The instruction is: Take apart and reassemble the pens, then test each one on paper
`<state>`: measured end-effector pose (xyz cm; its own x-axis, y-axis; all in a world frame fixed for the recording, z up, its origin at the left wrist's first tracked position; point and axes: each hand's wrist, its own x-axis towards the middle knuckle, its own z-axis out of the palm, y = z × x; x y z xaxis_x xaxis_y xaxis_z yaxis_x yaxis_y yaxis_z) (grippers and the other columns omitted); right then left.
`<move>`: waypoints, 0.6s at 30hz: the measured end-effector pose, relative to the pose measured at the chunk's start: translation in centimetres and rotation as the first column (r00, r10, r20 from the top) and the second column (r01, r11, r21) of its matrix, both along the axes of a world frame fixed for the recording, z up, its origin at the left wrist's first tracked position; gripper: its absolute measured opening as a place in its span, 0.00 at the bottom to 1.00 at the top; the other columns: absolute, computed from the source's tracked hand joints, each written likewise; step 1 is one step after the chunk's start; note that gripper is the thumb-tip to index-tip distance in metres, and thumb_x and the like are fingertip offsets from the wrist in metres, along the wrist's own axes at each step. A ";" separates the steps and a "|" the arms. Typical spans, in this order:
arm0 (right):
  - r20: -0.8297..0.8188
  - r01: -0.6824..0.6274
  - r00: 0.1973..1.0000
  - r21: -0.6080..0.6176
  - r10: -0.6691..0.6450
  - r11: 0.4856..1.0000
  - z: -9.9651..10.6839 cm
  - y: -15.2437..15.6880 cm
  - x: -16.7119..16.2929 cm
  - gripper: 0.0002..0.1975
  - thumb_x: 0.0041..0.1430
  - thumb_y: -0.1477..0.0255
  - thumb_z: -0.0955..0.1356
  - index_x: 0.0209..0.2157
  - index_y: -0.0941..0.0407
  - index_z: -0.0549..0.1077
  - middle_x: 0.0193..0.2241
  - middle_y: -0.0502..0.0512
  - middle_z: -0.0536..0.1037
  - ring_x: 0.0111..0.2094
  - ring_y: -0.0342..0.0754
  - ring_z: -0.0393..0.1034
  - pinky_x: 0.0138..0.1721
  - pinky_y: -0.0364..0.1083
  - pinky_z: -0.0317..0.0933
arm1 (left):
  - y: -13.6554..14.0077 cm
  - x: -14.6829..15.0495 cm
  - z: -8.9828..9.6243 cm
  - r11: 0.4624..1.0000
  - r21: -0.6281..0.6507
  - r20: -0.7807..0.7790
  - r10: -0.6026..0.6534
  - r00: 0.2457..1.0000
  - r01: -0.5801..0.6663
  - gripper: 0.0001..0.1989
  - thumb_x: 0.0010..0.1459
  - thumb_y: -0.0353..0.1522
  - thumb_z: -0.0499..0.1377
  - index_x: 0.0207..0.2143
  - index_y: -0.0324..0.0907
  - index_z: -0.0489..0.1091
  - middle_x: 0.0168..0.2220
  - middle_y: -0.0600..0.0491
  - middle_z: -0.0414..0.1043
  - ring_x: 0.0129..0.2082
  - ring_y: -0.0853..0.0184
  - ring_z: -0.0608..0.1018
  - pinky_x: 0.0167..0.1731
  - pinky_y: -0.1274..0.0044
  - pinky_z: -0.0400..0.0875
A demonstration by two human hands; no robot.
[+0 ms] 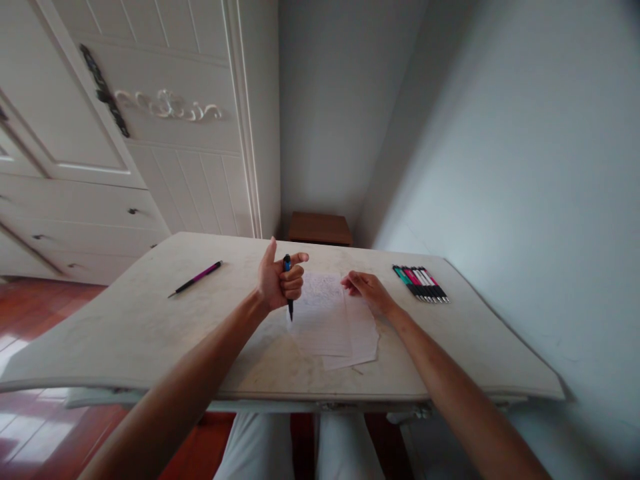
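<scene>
My left hand (283, 277) is closed around a blue and black pen (291, 308), which stands nearly upright with its tip down. The thumb sticks up and the index finger points out to the right. Below the pen, at the left edge, lie written-on paper sheets (325, 327), one overlapping another. My right hand (366, 288) is over the sheets' upper right part, its fingers curled together. What those fingers hold, if anything, is hidden, and I cannot tell whether they touch the paper.
A purple and black pen (197, 278) lies alone on the left of the white table (130, 340). At the right, several pens (421, 284) in green, pink and white lie in a row. A brown wooden stand (321, 228) is behind the table, a white cabinet (185, 140) to the left, a wall (525, 167) to the right.
</scene>
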<state>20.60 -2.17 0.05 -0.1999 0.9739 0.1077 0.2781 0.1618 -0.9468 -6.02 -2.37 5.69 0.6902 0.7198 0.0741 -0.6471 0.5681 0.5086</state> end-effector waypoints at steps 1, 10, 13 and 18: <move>0.003 -0.001 1.000 -0.001 0.001 1.000 0.0 0.0 0.0 0.32 0.53 0.43 0.64 0.33 0.61 0.78 0.30 0.59 0.78 0.28 0.45 0.71 0.33 0.45 0.67 | 0.0 0.0 0.0 1.000 -0.004 0.000 0.001 1.000 -0.001 0.29 0.58 0.53 0.48 0.36 0.35 0.71 0.16 0.66 0.33 0.11 0.78 0.39 0.08 0.85 0.42; 0.026 -0.022 0.999 0.011 0.022 1.000 0.0 0.1 0.0 0.32 0.53 0.43 0.64 0.34 0.61 0.78 0.30 0.59 0.78 0.29 0.45 0.70 0.34 0.45 0.65 | 0.2 0.0 -0.1 1.000 0.030 -0.016 0.007 1.000 -0.007 0.23 0.62 0.41 0.44 0.39 0.36 0.72 0.16 0.66 0.32 0.12 0.76 0.37 0.09 0.85 0.39; 0.026 -0.026 0.999 0.011 0.025 1.000 0.0 0.1 0.0 0.32 0.53 0.43 0.64 0.34 0.60 0.78 0.30 0.59 0.78 0.29 0.45 0.70 0.34 0.46 0.66 | 0.1 0.0 -0.2 1.000 0.013 -0.008 0.019 1.000 -0.018 0.29 0.60 0.50 0.47 0.42 0.34 0.72 0.16 0.66 0.32 0.12 0.77 0.39 0.09 0.85 0.41; 0.040 -0.031 0.999 0.013 0.030 0.999 0.0 0.2 0.0 0.32 0.53 0.43 0.63 0.34 0.60 0.78 0.31 0.59 0.78 0.29 0.46 0.71 0.34 0.46 0.66 | 0.1 0.1 -0.3 1.000 0.027 -0.018 -0.006 1.000 0.006 0.35 0.58 0.54 0.47 0.47 0.33 0.71 0.17 0.66 0.33 0.12 0.77 0.39 0.09 0.85 0.41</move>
